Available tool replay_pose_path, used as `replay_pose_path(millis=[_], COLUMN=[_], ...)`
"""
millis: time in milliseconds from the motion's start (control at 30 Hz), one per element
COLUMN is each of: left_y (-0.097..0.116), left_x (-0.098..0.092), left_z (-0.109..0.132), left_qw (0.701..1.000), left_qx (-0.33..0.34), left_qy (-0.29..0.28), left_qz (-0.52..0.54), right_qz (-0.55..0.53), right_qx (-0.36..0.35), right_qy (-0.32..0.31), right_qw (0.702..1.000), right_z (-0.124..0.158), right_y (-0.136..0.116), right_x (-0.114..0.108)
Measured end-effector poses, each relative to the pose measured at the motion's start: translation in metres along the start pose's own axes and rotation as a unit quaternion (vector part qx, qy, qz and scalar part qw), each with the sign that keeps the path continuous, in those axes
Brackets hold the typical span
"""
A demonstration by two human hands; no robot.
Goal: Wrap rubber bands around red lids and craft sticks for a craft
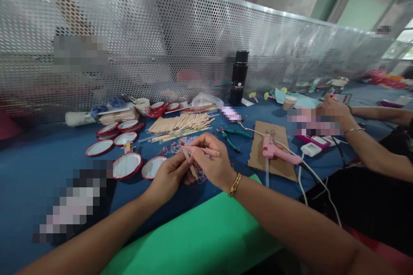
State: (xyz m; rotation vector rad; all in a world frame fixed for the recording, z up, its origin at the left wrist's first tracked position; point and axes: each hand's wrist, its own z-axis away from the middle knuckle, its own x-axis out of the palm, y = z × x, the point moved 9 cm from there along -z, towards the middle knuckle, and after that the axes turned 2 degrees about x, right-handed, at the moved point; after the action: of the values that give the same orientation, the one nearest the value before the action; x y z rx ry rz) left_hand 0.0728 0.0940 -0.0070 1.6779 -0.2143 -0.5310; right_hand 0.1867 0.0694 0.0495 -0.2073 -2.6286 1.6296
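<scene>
My left hand (pixel 171 174) pinches a pale wooden craft stick (pixel 194 172) over the blue table. The fingers of my right hand (pixel 211 159) are closed at the stick's upper end, partly covering it. Under both hands lies a tangle of multicoloured thread (pixel 203 176). Just beyond is a pile of craft sticks (pixel 179 123). Beside my left hand lie round white lids with red rims (pixel 127 166), one partly behind its wrist. A small clip-like object (pixel 128 147) stands among them; its details are unclear.
Teal-handled pliers (pixel 230 139) lie right of the sticks. A pink glue gun (pixel 279 152) rests on cardboard (pixel 254 161), its white cord trailing off the edge. A black bottle (pixel 239 79) stands by the perforated metal screen (pixel 196 43). Another person's hands (pixel 338 111) work at right.
</scene>
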Motion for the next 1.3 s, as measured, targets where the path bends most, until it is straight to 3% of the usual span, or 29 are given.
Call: replay_pose_path(millis=[633,1100,1300], left_y=[-0.0007,0.0013,0.0018], left_x=[-0.0020,0.0010,0.0018], left_z=[0.0007,-0.0008,-0.0014], left_qw=[1.000,1.000,1.000], left_qx=[-0.008,0.005,0.003], left_qy=[-0.001,-0.008,-0.008], left_qz=[-0.017,-0.017,-0.011], right_qz=[-0.018,-0.069,-0.045], right_qx=[-0.003,0.050,0.039], right_qy=[0.013,-0.023,-0.024], right_qw=[1.000,0.996,0.998], right_z=[-0.0003,0.0021,0.0017], right_y=[-0.0058,-0.0025,-0.0014], right_x=[-0.0038,0.0046,0.0039])
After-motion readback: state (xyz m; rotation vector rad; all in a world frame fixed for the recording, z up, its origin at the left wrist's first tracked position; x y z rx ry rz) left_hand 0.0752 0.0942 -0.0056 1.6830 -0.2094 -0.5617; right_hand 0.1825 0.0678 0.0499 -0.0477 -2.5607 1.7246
